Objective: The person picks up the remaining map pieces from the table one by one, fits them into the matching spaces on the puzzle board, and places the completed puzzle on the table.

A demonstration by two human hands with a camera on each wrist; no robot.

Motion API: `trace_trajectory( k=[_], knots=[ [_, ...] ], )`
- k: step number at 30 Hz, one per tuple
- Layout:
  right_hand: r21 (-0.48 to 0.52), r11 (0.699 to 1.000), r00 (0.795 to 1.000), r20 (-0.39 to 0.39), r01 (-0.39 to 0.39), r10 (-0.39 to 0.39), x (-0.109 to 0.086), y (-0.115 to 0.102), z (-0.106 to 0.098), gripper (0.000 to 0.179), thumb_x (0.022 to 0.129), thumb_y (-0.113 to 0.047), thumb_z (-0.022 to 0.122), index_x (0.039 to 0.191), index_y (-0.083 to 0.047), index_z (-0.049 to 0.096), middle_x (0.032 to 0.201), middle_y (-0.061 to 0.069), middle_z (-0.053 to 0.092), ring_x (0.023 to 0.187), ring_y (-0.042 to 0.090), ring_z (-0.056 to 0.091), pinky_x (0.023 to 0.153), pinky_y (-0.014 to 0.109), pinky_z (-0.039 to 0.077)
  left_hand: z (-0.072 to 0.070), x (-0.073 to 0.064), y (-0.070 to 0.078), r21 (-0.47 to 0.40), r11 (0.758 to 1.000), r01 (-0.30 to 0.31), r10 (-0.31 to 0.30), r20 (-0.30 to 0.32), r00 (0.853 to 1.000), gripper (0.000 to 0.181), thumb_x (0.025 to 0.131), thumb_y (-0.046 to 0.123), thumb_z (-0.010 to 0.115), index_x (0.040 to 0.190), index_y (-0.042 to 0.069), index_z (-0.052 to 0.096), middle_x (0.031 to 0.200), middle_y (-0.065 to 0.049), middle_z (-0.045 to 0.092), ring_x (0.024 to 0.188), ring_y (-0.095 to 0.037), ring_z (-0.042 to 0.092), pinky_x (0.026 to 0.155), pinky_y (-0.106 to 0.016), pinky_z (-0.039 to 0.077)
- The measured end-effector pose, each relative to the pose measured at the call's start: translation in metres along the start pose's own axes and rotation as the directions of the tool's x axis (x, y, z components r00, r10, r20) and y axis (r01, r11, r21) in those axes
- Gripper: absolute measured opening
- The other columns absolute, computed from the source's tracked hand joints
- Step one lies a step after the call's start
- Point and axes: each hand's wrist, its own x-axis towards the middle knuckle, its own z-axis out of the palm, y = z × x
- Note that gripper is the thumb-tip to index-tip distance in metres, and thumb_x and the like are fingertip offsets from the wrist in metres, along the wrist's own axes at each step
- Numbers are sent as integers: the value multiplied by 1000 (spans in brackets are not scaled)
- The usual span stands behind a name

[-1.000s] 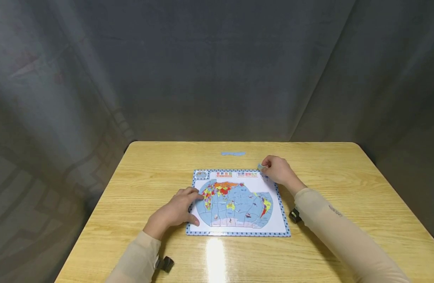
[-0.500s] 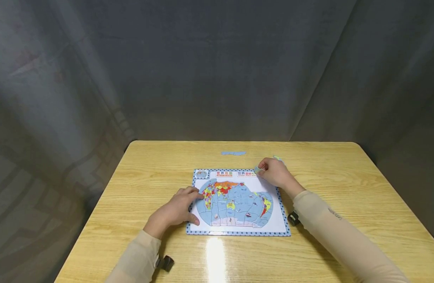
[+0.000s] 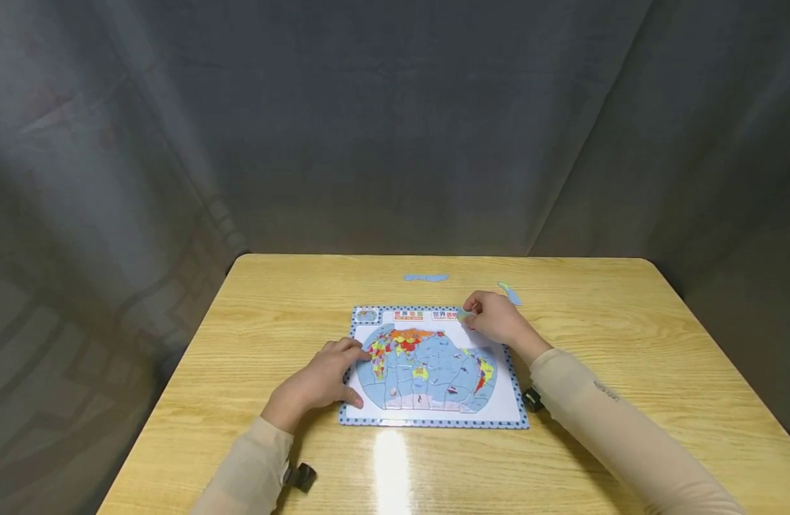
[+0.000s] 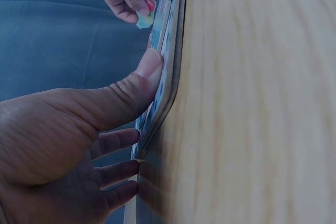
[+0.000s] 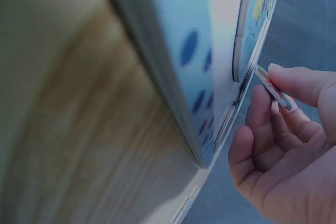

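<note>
A world map jigsaw puzzle (image 3: 433,372) lies in its white board, whose border is blue with dark dots (image 3: 433,423). My left hand (image 3: 324,375) rests on the board's left edge, thumb on the border and fingers spread, as the left wrist view shows. Over the board's upper right, my right hand (image 3: 494,316) pinches a small puzzle piece (image 5: 273,87) between thumb and index finger. The piece is light blue with green and red, best seen in the left wrist view as a coloured puzzle piece (image 4: 146,11). Bare white board shows just below that hand.
Beyond the board, a long blue puzzle piece (image 3: 425,277) lies on the wooden table (image 3: 253,315). A curved blue and yellow-green piece (image 3: 510,294) lies behind the right hand. Grey curtains (image 3: 395,129) hang behind and beside the table.
My right hand has moved left and slightly nearer with the pinched puzzle piece, coming over the board's upper right and uncovering the curved piece behind it. The left hand has stayed put.
</note>
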Motion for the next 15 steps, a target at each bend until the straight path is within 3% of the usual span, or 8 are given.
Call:
trace_trajectory(
  k=[15],
  knots=[
    [19, 1000, 998, 65, -15, 13, -6, -8, 5, 13, 90, -9, 68, 101, -7, 64, 87, 6, 60, 72, 20, 53, 62, 31, 44, 0, 0, 0, -2, 1000, 5, -5, -4, 1000, 77, 66, 36, 87, 134, 15, 59, 145, -8, 44, 134, -33, 36, 111, -48, 30]
  ],
)
